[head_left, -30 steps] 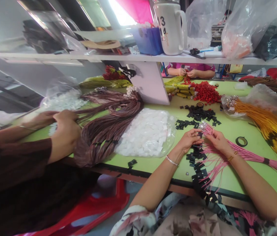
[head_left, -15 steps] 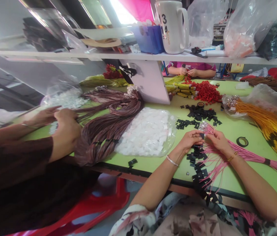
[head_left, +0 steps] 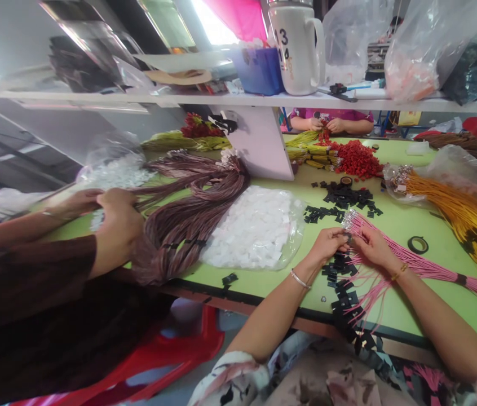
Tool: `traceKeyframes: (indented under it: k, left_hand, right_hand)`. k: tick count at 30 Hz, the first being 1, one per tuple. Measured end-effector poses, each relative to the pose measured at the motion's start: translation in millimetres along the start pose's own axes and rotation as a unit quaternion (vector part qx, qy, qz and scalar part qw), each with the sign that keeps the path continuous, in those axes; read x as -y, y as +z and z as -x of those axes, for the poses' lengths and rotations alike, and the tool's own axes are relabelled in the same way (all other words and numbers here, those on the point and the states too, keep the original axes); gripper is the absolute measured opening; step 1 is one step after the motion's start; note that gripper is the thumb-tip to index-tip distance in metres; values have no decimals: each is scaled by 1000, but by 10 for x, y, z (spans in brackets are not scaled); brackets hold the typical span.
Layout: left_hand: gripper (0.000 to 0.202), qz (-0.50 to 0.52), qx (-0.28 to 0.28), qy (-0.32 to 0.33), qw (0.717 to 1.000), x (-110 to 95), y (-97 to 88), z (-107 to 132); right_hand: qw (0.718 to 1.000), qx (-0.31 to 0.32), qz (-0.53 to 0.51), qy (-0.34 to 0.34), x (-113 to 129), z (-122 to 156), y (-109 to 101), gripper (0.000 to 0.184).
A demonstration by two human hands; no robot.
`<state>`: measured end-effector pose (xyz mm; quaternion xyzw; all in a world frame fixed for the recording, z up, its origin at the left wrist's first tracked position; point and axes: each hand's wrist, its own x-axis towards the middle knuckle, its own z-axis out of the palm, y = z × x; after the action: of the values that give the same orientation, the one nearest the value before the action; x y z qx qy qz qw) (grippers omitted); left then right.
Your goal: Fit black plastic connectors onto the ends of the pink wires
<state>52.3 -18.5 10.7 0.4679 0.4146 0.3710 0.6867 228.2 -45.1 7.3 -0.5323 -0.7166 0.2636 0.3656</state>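
Observation:
My left hand [head_left: 328, 243] and my right hand [head_left: 371, 246] meet over the green table [head_left: 394, 223], fingertips together on a small black connector [head_left: 347, 238] and a pink wire. A bundle of pink wires [head_left: 424, 265] lies under my right hand and runs to the right. Finished pink wires with black connectors [head_left: 348, 307] hang over the table's near edge. Loose black connectors [head_left: 342, 202] are scattered just beyond my hands.
A co-worker's hands [head_left: 111, 217] at left handle brown wires [head_left: 188, 220]. A bag of white parts [head_left: 255, 228] lies at center. Yellow wires [head_left: 462, 211], red parts [head_left: 354, 159], a tape roll [head_left: 416, 244] and a white shelf with a mug [head_left: 300, 45] surround me. Another person's hands [head_left: 327, 124] work behind.
My hands have drawn slightly closer together on the connector. The co-worker's hands have shifted a little on the brown wires.

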Motion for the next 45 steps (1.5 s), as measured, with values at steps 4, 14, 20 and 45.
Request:
traceKeyframes:
  k: [4, 14, 20, 45]
  left_hand:
    - [11, -8, -17, 10, 1000, 25, 22, -12]
    - [17, -399, -186, 143, 887, -72, -452, -147]
    - [24, -607, -189, 134, 761, 2, -644, -318]
    - [36, 106, -59, -22, 992, -75, -256, -97]
  right_hand:
    - [1000, 0, -19, 4, -9, -20, -3, 31]
    - [981, -33, -176, 81, 100, -35, -100, 32]
    - [942, -16, -305, 137, 59, -31, -99, 41]
    - [963, -66, -235, 111, 167, -50, -43, 38]
